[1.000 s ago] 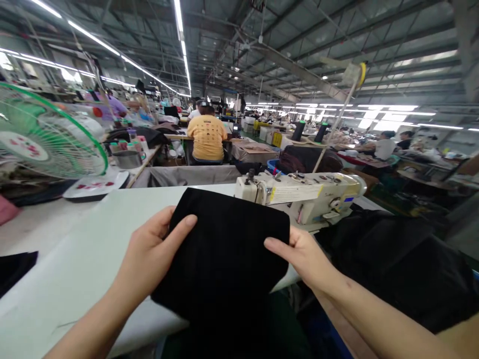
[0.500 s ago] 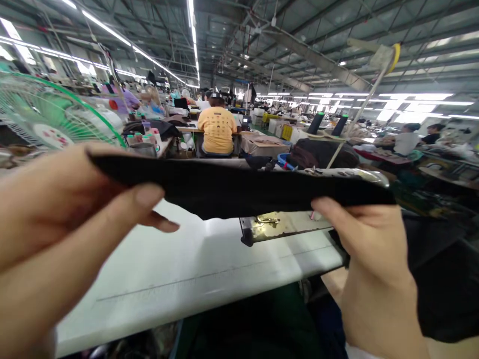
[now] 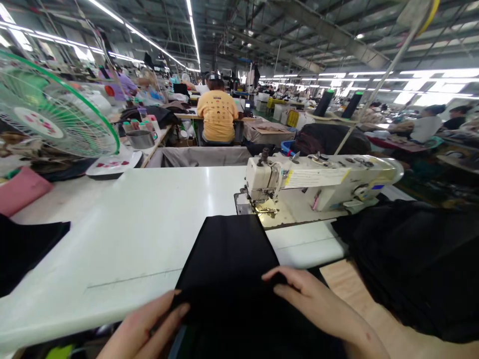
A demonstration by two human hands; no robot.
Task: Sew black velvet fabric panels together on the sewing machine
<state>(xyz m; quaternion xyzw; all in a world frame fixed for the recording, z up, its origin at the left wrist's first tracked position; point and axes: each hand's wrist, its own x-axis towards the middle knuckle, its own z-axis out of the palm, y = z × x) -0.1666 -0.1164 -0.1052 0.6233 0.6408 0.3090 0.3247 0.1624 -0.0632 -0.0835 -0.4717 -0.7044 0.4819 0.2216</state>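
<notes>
Nearest, my left hand (image 3: 149, 324) and right hand (image 3: 310, 294), each nearly closed in a pinch, thumb against fingertips with a little bunched fabric between. Both have hold of a single black cloth (image 3: 232, 254), one at either side edge. The main hazard, in my judgement, lies here: should one pinch draw harder than the other, the panel would skew; should either loosen, the part hanging toward me could drag the rest off the smooth tabletop. Whether the cloth is one layer or several I cannot tell; if several, they might slip out of register.

The cloth lies between my fingers and reaches forward beyond them, flat on the white table (image 3: 157, 209), its far edge well ahead of my fingertips. Its near part drops over the table's front edge and merges with the darkness below, so its lower end cannot be made out.

Right of my right hand, a heap of black fabric (image 3: 422, 264) overhangs a wooden board (image 3: 352, 284); as the colours match, the heap and the held panel could be confused if they met.

Beyond the panel stands the sewing machine (image 3: 322, 174), its metal bed just beside the cloth's far right corner, which might snag there if pushed on crookedly. Farther left is a green-rimmed fan (image 3: 41, 122); farther still, a co-worker in a yellow shirt (image 3: 217, 114) sits facing away.
</notes>
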